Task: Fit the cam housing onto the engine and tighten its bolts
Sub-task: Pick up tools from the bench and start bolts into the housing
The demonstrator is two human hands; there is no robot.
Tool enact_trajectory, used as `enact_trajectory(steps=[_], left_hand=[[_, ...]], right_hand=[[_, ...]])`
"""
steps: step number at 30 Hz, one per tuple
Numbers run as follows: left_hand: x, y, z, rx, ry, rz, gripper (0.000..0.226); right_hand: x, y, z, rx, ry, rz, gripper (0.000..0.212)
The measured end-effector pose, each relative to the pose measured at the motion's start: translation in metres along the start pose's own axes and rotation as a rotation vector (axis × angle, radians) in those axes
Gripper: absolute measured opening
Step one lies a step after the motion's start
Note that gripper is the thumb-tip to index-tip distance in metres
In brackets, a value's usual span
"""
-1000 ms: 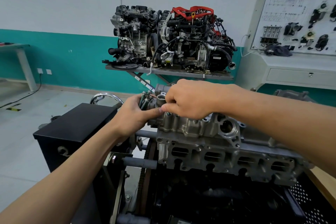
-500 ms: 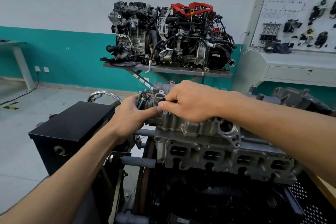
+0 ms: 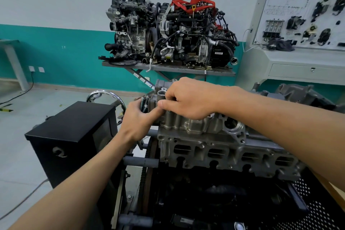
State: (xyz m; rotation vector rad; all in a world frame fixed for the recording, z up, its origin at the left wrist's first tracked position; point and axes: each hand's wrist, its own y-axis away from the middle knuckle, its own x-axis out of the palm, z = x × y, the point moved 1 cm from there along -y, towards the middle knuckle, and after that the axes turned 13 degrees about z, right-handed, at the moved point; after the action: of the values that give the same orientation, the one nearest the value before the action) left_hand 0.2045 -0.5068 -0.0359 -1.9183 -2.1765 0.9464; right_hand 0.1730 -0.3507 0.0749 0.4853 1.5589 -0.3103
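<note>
Cam housing (image 3: 196, 125) lies along the top of the engine (image 3: 224, 155), seated on the cylinder head as far as shows, so the fitting step looks done. The left hand (image 3: 138, 117) grips a bundle of dark bolts (image 3: 144, 101) just off the housing's left end. The right hand (image 3: 190, 99) reaches over the housing's top near that same end, fingers curled down. Whether it pinches a bolt is hidden beneath it. No wrench shows and no bolt heads are plain along the housing's near edge, so I judge hand-starting has barely begun and all tightening is left. A black box (image 3: 74, 123) stands left of the engine. Display engines (image 3: 168, 33) sit on a lift table behind.
</note>
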Motion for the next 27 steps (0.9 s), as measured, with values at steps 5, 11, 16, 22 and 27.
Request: enact_trajectory(steps=[5,11,16,22,27], left_hand=[[0.002,-0.007,-0.001,0.083,0.033,-0.011,0.047],[0.001,-0.011,-0.009,0.153,0.030,-0.024,0.049],[0.000,-0.008,-0.007,0.137,0.019,-0.029,0.053],[-0.001,-0.004,-0.010,0.111,0.010,-0.028,0.051],[-0.005,-0.008,-0.019,0.092,-0.027,-0.039,0.051]], right_hand=[[-0.005,0.003,-0.002,0.001,-0.025,-0.036,0.050],[-0.008,0.004,-0.002,0.006,-0.033,-0.051,0.051],[-0.005,0.004,-0.001,0.021,-0.017,-0.016,0.050],[-0.006,0.002,0.000,0.034,-0.030,0.007,0.054],[-0.012,0.004,0.004,0.084,0.188,-0.025,0.062]])
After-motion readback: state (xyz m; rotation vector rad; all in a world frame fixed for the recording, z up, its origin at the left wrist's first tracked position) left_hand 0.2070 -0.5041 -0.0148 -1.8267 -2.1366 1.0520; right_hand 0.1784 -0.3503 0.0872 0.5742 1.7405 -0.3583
